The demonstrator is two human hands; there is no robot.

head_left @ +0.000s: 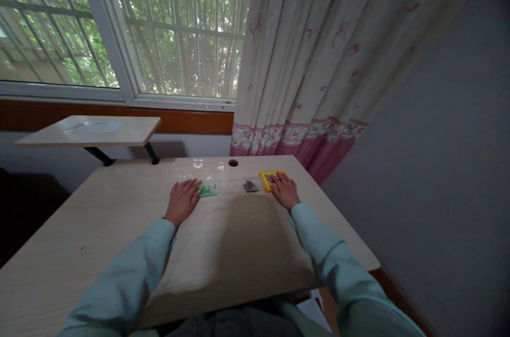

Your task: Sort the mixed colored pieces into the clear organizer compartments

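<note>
Desk (223, 252) of pale wood below window (175, 23); left hand (183, 202), right hand (286, 191) flat, open, empty.

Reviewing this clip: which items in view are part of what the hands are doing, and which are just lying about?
In hand: left hand beside the green pieces; right hand on the yellow packet; dark pieces between them.
Lying about: small side table, curtain, window, cable hole in the desk.
</note>
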